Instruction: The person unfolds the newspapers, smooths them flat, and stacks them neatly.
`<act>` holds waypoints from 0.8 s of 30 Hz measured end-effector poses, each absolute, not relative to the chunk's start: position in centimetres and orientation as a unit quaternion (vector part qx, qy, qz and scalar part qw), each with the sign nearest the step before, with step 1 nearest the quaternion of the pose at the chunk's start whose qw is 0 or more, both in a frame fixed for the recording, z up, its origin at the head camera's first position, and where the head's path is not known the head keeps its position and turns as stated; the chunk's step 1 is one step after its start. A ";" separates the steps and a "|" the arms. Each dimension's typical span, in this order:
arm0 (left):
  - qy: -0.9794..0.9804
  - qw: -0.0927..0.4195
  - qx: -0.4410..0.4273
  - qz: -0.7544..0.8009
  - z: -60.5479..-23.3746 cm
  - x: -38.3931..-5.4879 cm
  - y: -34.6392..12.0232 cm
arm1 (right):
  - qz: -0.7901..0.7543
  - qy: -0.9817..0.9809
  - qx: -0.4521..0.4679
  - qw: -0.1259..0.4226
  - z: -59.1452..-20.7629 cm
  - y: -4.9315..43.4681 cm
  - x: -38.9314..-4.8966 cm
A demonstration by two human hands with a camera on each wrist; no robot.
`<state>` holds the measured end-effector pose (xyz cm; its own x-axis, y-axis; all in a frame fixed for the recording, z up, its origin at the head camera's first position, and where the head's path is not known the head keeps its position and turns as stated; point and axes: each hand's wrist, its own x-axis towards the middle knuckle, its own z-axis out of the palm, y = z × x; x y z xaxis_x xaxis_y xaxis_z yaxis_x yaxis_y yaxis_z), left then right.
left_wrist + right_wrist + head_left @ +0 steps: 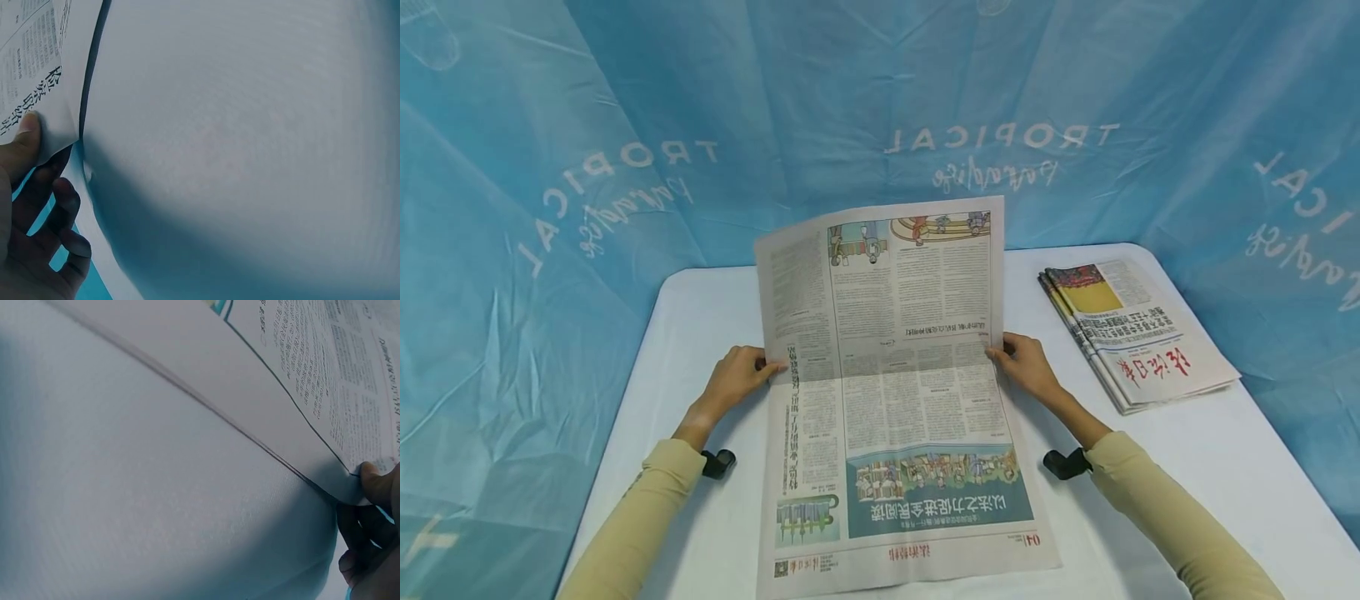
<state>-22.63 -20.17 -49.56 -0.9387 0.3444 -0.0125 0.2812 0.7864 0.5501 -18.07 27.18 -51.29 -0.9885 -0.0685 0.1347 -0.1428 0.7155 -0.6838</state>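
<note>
An unfolded newspaper (895,400) spans the middle of the head view, its print upside down and its far half raised off the table. My left hand (737,375) pinches its left edge near the middle crease. In the left wrist view, the thumb of that left hand (31,187) lies on the printed side, with the other fingers loosely curled below. On the opposite edge my right hand (1026,365) pinches the paper at about the same height. The right wrist view shows the right hand (375,519) with its thumb on top and fingers beneath the newspaper (312,394).
A stack of folded newspapers (1138,333) lies at the right of the white table (700,300). Blue curtains (880,100) with printed lettering hang behind and on both sides. Black devices (718,464) are strapped at both wrists.
</note>
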 end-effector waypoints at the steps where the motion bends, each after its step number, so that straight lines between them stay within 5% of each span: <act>1: 0.944 0.058 0.164 0.279 -49.6 -22.6 -20.2 | 0.373 -0.925 0.055 0.048 -51.3 27.2 -18.1; 24: 0.948 0.095 0.140 0.268 -49.8 -23.0 -20.0 | 0.357 -0.933 0.038 0.030 -51.4 26.8 -18.4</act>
<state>-23.02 -20.04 -49.77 -0.9431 0.3159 -0.1044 0.2144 0.8170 0.5354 -18.37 26.80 -51.45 -0.9953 -0.0499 0.0824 -0.0922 0.7416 -0.6645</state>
